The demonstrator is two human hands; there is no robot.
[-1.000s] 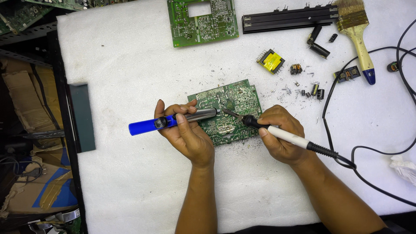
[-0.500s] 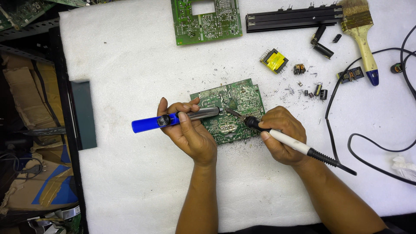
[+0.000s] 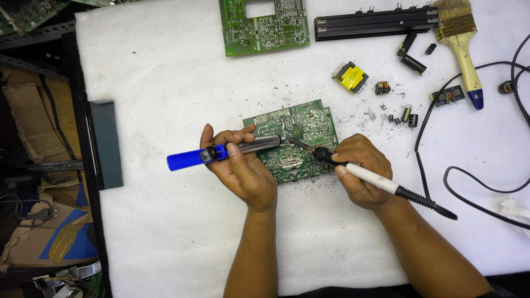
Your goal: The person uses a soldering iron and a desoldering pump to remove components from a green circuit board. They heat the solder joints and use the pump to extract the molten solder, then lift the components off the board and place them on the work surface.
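A green circuit board [image 3: 301, 129] lies solder side up on the white foam mat [image 3: 165, 83]. My left hand [image 3: 240, 168] grips a desoldering pump [image 3: 221, 152] with a blue rear and a metal barrel, its nozzle resting on the board. My right hand [image 3: 359, 171] holds a soldering iron [image 3: 375, 180] with a white handle and black grip. The iron's tip touches the board right beside the pump's nozzle.
A second green board [image 3: 265, 27] and a long black heat sink [image 3: 375, 23] lie at the top. A paintbrush [image 3: 464, 47], a yellow transformer [image 3: 351, 76], several small removed parts [image 3: 403, 115] and black cables [image 3: 475, 182] sit at the right. Cardboard and clutter lie left of the mat.
Both hands stay on the board with the pump and the iron. The view has shifted slightly, and the iron's cable has moved a little at the right.
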